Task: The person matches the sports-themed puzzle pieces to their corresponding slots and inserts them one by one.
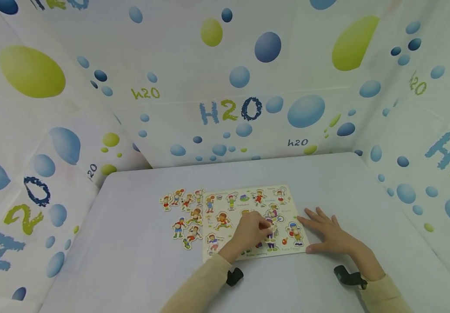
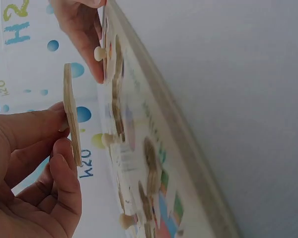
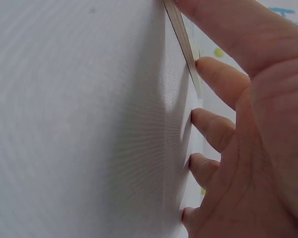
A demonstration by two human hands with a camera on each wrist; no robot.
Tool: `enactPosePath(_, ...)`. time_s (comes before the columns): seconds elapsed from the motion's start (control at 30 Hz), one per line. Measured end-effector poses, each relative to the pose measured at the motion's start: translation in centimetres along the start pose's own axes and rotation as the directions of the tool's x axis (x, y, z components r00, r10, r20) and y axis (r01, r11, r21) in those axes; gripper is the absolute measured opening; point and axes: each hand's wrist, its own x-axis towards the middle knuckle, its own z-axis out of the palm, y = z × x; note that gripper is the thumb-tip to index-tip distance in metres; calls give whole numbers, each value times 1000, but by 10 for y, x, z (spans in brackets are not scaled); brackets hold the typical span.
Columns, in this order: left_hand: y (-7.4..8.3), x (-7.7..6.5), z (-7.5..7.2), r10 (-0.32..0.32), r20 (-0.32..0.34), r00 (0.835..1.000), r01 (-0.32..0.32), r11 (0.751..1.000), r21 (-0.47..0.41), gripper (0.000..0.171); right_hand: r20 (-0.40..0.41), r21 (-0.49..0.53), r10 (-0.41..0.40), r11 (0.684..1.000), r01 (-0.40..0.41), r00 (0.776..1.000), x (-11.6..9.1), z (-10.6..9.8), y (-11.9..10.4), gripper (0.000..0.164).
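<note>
A white backdrop (image 1: 193, 78), printed with blue and green drops and "H2O" lettering, stands behind and on both sides of the work area. Before it is a table (image 1: 138, 261) with a white covering. A pale wooden puzzle board (image 1: 288, 218) lies flat on the table, bearing colourful sports figures and small printed captions.

The right hand (image 1: 328, 234) lies at the board's right side with fingers spread and holding nothing; its thumb and index finger touch the board's edge, and other fingertips rest on the table. The left hand (image 1: 248, 230) is above the board, right of its middle, pinching a wooden puzzle piece (image 2: 71, 114) between thumb and fingers. The left wrist view shows this piece edge-on and clear of the board; its printed face cannot be read there. Pale sleeves (image 1: 197, 284) cover both forearms, and a black device (image 1: 349, 277) is visible at each wrist.

Seven loose figure pieces (image 1: 179, 228) lie left of the board, four in the far group and three nearer the person. Small round knobs (image 2: 127, 220) project from pieces seated in the board.
</note>
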Motion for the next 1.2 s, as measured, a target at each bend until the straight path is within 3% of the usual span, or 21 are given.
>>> enactPosePath(0.37, 1, -2, 13, -10, 8, 1000, 9, 997, 70, 12, 3, 1, 2, 1000, -2, 1000, 1, 1, 2, 88)
enactPosePath(1.2, -3, -1, 13, -1, 70, 998, -5, 996, 85, 9, 16, 2, 25, 1000, -25, 1000, 2, 4, 4, 90)
